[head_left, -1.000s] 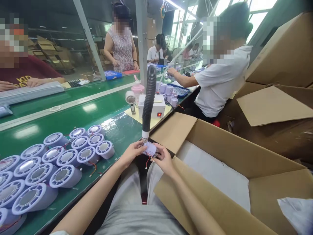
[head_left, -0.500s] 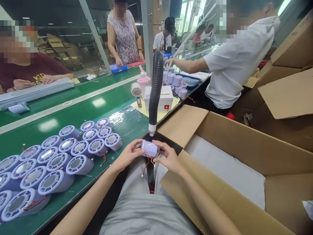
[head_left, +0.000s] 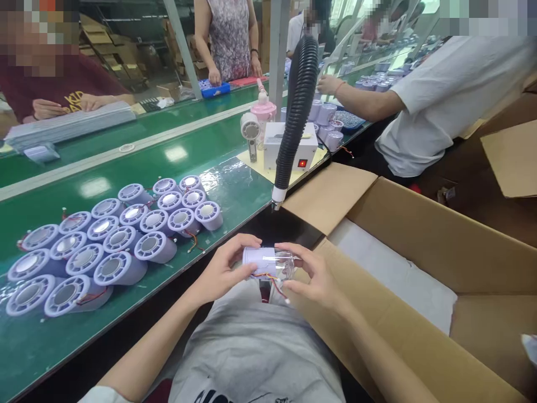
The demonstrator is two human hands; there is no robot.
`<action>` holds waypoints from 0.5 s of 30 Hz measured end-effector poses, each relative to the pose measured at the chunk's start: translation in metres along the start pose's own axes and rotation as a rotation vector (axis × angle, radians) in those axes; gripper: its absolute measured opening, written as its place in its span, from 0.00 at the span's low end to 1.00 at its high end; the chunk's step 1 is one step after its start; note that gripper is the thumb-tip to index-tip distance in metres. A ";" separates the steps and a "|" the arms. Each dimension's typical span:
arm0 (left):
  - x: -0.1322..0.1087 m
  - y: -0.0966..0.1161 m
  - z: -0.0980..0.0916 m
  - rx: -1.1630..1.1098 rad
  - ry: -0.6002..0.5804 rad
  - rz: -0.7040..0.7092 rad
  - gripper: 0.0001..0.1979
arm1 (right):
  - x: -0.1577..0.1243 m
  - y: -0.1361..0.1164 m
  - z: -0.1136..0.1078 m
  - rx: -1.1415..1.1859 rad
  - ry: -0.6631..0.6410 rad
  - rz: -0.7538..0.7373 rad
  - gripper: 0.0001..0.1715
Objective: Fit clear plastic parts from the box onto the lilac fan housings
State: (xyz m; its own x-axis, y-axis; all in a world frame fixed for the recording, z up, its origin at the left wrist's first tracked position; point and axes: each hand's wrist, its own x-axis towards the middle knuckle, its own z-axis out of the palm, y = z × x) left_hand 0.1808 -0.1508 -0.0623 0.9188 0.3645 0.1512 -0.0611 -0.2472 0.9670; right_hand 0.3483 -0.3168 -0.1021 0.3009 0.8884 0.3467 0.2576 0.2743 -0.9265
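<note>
Over my lap, my left hand (head_left: 222, 268) and my right hand (head_left: 312, 274) hold a small lilac cylinder part (head_left: 268, 262) sideways between them. Its right end looks clear, and red and yellow wires hang from it. My left fingers curl round its left end, my right fingers pinch the clear end. The part lies below the white tip of a black ribbed hose (head_left: 296, 117). To the left, several matching lilac round parts (head_left: 121, 238) with grille tops stand grouped on the green conveyor belt (head_left: 235, 184).
An open cardboard box (head_left: 419, 235) with a white liner stands at my right. A white unit with a red switch (head_left: 291, 148) and a small pink fan sit beyond the hose. A person in white works at the right; two others are across the belt.
My hands have lowered the part away from the hose tip and turned it sideways over my lap. The camera has tilted down and moved, so the belt parts appear higher.
</note>
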 end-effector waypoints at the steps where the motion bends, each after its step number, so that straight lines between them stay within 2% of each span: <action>1: -0.003 0.002 -0.001 0.052 -0.016 0.055 0.14 | -0.003 -0.001 0.002 0.015 -0.010 0.004 0.34; 7: -0.018 0.010 -0.007 0.329 -0.065 0.343 0.28 | -0.012 -0.009 0.008 0.022 -0.056 -0.041 0.37; 10: -0.025 0.013 -0.008 0.374 -0.053 0.408 0.25 | -0.013 -0.013 0.009 0.025 -0.070 -0.024 0.38; 15: -0.034 0.012 -0.005 0.353 -0.044 0.421 0.16 | -0.015 -0.018 0.010 0.083 -0.080 0.035 0.37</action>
State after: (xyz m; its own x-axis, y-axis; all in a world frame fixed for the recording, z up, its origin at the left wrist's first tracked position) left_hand 0.1464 -0.1613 -0.0553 0.8592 0.1328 0.4941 -0.2995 -0.6524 0.6962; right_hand 0.3303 -0.3320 -0.0921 0.2330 0.9237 0.3040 0.1701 0.2691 -0.9480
